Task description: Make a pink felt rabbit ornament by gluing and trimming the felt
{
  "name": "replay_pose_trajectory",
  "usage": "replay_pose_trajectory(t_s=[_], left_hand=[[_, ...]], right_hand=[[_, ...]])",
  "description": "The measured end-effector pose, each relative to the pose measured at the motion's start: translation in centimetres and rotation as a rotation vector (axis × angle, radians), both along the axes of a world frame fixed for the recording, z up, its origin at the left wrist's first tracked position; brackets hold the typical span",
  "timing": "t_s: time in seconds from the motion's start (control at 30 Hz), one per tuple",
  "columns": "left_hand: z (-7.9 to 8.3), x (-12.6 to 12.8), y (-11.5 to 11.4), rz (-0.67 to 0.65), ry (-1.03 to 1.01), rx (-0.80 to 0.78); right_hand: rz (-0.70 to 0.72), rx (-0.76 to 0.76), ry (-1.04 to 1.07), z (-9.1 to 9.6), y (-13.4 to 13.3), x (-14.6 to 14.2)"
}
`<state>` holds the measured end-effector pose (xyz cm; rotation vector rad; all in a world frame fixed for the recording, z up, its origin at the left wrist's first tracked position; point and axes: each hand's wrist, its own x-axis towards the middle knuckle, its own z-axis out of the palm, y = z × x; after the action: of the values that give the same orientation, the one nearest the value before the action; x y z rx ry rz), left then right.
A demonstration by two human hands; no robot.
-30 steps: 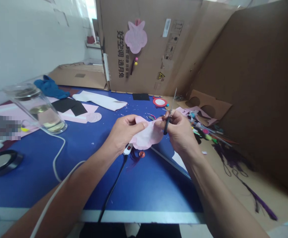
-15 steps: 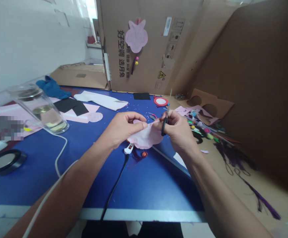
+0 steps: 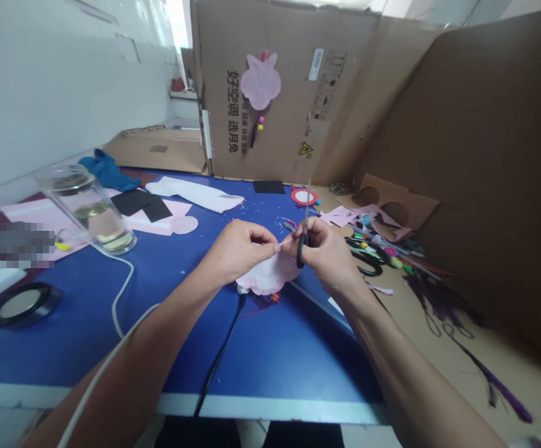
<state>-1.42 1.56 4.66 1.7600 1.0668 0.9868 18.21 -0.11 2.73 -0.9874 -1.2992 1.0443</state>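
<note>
My left hand (image 3: pixel 235 249) pinches the top edge of a pale pink scalloped felt piece (image 3: pixel 270 275) held above the blue table (image 3: pixel 261 354). My right hand (image 3: pixel 326 252) is closed round the black handles of small scissors (image 3: pixel 304 230), their thin blades pointing up and away. Both hands meet at the felt's upper edge. Under the felt lie a white plug end of a black cable (image 3: pixel 219 358) and a small red bead (image 3: pixel 275 298).
A glass jar of liquid (image 3: pixel 88 208) stands at left with a white cable (image 3: pixel 116 298) by it. A black tape roll (image 3: pixel 21 303) lies near the left edge. Felt sheets, a red-rimmed disc (image 3: pixel 304 196), and coloured craft bits (image 3: pixel 377 246) lie behind; cardboard walls enclose the back and right.
Both hands with the felt and scissors have drifted slightly down and left in view, and the scissor blades now stand more upright. The camera has tilted a little.
</note>
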Motion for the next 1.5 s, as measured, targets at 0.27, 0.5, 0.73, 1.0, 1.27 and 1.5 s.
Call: replay_pose_trajectory(t_s=[0.27, 0.5, 0.73, 1.0, 1.27, 1.5], left_hand=[[-0.3, 0.1, 0.0, -0.034, -0.038, -0.024], [-0.4, -0.3, 0.2, -0.04, -0.096, -0.056], [-0.1, -0.5, 0.3, 0.005, -0.176, -0.124], [-0.3, -0.4, 0.3, -0.023, -0.179, -0.16], [-0.5, -0.3, 0.6, -0.045, -0.274, -0.336], [-1.1, -0.2, 1.2, 0.076, -0.389, -0.418]], right_hand=[[-0.03, -0.004, 0.044, 0.1, -0.3, -0.4], [-0.075, -0.011, 0.13, 0.0, 0.4, 0.2], [0.007, -0.045, 0.165, 0.0, 0.4, 0.5], [-0.015, -0.05, 0.115, 0.2, 0.1, 0.1], [-0.148, 0.015, 0.187, -0.2, 1.0, 1.3], [-0.195, 0.028, 0.24, 0.1, 1.1, 1.3]])
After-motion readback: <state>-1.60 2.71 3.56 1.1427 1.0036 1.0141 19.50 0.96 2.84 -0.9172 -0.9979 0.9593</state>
